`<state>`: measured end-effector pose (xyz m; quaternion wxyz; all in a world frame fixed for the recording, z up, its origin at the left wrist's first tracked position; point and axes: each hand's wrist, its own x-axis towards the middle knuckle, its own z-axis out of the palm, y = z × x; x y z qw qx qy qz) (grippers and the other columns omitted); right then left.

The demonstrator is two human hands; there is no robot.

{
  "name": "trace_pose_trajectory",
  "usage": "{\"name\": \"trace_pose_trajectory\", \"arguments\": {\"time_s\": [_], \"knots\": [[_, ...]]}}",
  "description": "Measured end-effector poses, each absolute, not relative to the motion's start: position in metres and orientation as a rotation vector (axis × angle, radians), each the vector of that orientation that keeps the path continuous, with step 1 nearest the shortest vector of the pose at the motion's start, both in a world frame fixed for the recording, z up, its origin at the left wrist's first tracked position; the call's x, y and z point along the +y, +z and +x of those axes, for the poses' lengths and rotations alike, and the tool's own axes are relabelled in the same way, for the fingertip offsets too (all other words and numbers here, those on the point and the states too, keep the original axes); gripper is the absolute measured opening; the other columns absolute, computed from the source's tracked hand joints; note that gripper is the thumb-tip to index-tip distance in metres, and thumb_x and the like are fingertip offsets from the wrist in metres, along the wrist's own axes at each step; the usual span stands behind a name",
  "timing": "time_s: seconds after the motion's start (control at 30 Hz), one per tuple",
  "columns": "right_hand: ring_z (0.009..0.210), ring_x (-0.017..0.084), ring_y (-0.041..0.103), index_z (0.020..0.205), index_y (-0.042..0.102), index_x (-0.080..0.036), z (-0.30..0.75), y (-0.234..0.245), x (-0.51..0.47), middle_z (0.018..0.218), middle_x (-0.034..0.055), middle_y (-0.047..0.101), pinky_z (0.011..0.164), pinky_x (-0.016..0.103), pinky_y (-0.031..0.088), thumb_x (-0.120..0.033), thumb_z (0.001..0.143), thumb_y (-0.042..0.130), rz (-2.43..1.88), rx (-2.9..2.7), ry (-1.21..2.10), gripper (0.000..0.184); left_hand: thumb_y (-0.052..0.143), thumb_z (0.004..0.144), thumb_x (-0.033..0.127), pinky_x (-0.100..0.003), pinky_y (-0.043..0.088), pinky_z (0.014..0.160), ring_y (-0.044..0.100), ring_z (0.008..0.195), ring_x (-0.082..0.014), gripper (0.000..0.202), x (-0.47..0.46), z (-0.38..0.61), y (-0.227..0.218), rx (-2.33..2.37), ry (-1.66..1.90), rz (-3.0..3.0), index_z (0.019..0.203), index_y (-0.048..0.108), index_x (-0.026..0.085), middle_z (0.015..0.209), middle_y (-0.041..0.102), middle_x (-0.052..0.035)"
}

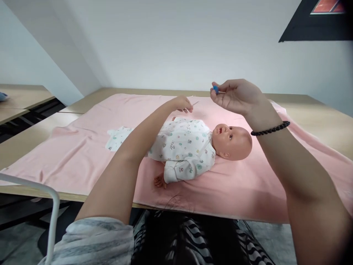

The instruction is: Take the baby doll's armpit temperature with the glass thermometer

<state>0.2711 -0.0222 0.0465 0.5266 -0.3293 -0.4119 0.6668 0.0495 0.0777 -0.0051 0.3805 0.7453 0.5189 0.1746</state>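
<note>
A baby doll (190, 141) in a white printed top lies on its back on a pink blanket (74, 147), head to the right. Over the doll's far side, my left hand (183, 104) is closed with its fingertips pinching a thin pale stick (195, 103), whose exact kind I cannot make out. My right hand (238, 96) is raised above and beyond the doll's head, thumb and fingers pinched on a small blue piece (216, 89). Most of that piece is hidden by the fingers. Neither hand touches the doll.
The blanket covers most of a wooden table (296, 101) set against a white wall (176, 44). A white metal bar (53, 217) curves up at the near left. Another table (22, 95) stands further left. A dark-framed window (317, 31) is at the upper right.
</note>
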Motion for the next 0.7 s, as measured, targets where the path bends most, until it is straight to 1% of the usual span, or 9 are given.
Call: {"name": "trace_pose_trajectory", "arguments": {"time_s": [0.07, 0.13, 0.23, 0.3, 0.37, 0.43, 0.47, 0.6, 0.7], "knots": [[0.077, 0.01, 0.063, 0.09, 0.052, -0.021, 0.263, 0.043, -0.036, 0.089, 0.0028, 0.058, 0.073, 0.021, 0.063, -0.001, 0.089, 0.064, -0.813, -0.905, 1.696, 0.023, 0.076, 0.082, 0.033, -0.043, 0.049, 0.106, 0.07, 0.113, -0.0262, 0.017, 0.072, 0.03, 0.0, 1.274, 0.594, 1.794, 0.092, 0.076, 0.019, 0.118, 0.079, -0.011], [0.071, 0.01, 0.058, 0.086, 0.05, -0.021, 0.254, 0.039, -0.05, 0.081, 0.0017, 0.053, 0.066, 0.02, 0.06, 0.0, 0.088, 0.063, -0.86, -0.895, 1.808, 0.025, 0.077, 0.087, 0.039, -0.041, 0.047, 0.109, 0.07, 0.119, -0.0243, 0.023, 0.06, 0.014, 0.003, 1.139, 0.742, 1.67, 0.1, 0.076, 0.02, 0.124, 0.079, -0.0112], [0.059, 0.008, 0.04, 0.076, 0.045, -0.021, 0.243, 0.034, -0.065, 0.071, -0.0025, 0.04, 0.05, 0.018, 0.047, -0.006, 0.089, 0.068, -0.932, -1.091, 1.914, 0.031, 0.081, 0.089, 0.048, -0.044, 0.044, 0.115, 0.068, 0.126, -0.0247, 0.033, 0.034, 0.002, 0.006, 0.873, 0.851, 1.585, 0.105, 0.074, 0.02, 0.126, 0.079, -0.0136], [0.056, 0.007, 0.031, 0.073, 0.043, -0.021, 0.236, 0.031, -0.07, 0.068, -0.0042, 0.034, 0.045, 0.019, 0.037, -0.01, 0.088, 0.075, -0.976, -1.257, 1.883, 0.036, 0.084, 0.089, 0.052, -0.045, 0.042, 0.119, 0.067, 0.131, -0.025, 0.037, 0.015, 0.003, 0.008, 0.719, 0.908, 1.547, 0.105, 0.073, 0.02, 0.127, 0.078, -0.0136], [0.056, 0.007, 0.027, 0.076, 0.051, -0.019, 0.229, 0.029, -0.073, 0.069, -0.0044, 0.034, 0.044, 0.019, 0.032, -0.016, 0.089, 0.078, -1.028, -1.354, 1.797, 0.03, 0.085, 0.089, 0.053, -0.046, 0.04, 0.121, 0.064, 0.136, -0.0254, 0.038, -0.002, 0.009, 0.009, 0.606, 0.957, 1.512, 0.102, 0.072, 0.02, 0.128, 0.078, -0.0125], [0.056, 0.007, 0.026, 0.086, 0.062, -0.017, 0.223, 0.028, -0.074, 0.072, -0.0038, 0.036, 0.044, 0.02, 0.028, -0.023, 0.093, 0.076, -1.068, -1.388, 1.71, 0.017, 0.084, 0.09, 0.053, -0.047, 0.039, 0.123, 0.06, 0.141, -0.0264, 0.037, -0.015, 0.017, 0.01, 0.531, 0.984, 1.51, 0.103, 0.072, 0.02, 0.132, 0.077, -0.0108], [0.056, 0.006, 0.026, 0.091, 0.065, -0.016, 0.221, 0.027, -0.075, 0.074, -0.0033, 0.037, 0.043, 0.02, 0.027, -0.027, 0.095, 0.074, -1.083, -1.394, 1.671, 0.015, 0.082, 0.092, 0.054, -0.048, 0.038, 0.124, 0.058, 0.144, -0.027, 0.037, -0.02, 0.021, 0.01, 0.513, 1.0, 1.522, 0.105, 0.072, 0.021, 0.135, 0.076, -0.0099], [0.054, 0.005, 0.024, 0.093, 0.065, -0.017, 0.22, 0.026, -0.082, 0.077, -0.0026, 0.041, 0.042, 0.021, 0.02, -0.032, 0.097, 0.073, -1.151, -1.39, 1.491, 0.018, 0.073, 0.099, 0.055, -0.05, 0.035, 0.127, 0.049, 0.151, -0.0277, 0.034, -0.03, 0.034, 0.007, 0.468, 1.073, 1.582, 0.111, 0.073, 0.024, 0.148, 0.068, -0.0053], [0.052, 0.005, 0.022, 0.094, 0.068, -0.019, 0.228, 0.023, -0.085, 0.079, -0.0021, 0.044, 0.041, 0.023, 0.016, -0.034, 0.096, 0.075, -1.153, -1.413, 1.392, 0.016, 0.07, 0.098, 0.058, -0.05, 0.035, 0.127, 0.05, 0.149, -0.0285, 0.036, -0.031, 0.041, 0.004, 0.446, 1.072, 1.585, 0.115, 0.072, 0.026, 0.155, 0.063, -0.0033]]}}
